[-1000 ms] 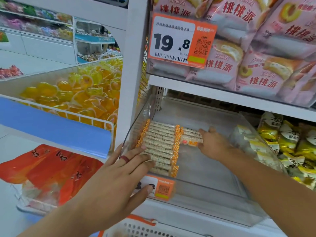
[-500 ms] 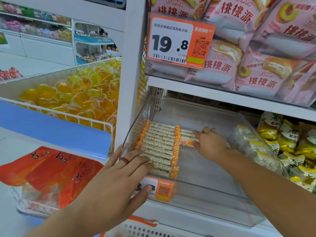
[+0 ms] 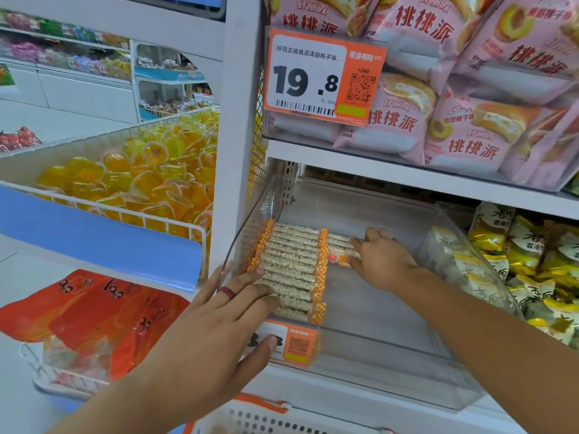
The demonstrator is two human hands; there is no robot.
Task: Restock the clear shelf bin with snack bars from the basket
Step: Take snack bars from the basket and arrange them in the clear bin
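Note:
The clear shelf bin (image 3: 391, 346) sits on the lower shelf. Along its left side lies a neat row of snack bars (image 3: 291, 267) with orange checkered ends. My left hand (image 3: 200, 333) holds the bin's front wall, fingers lying over the rim on the front bars and thumb on the orange price label outside. My right hand (image 3: 383, 264) reaches in from the right and grips a few more snack bars (image 3: 336, 245) lying beside the far end of the row. The white basket (image 3: 266, 418) with an orange handle shows at the bottom edge; its contents are hidden.
Pink cake packs (image 3: 454, 89) and a 19.8 price tag (image 3: 319, 76) fill the shelf above. Yellow-green snack bags (image 3: 532, 261) fill the bin to the right. A wire bin of yellow jelly cups (image 3: 131, 183) and orange bags (image 3: 94, 314) stand to the left.
My right hand has slid a little to the left with its bars, closer to the row. My left hand has stayed on the bin's front wall.

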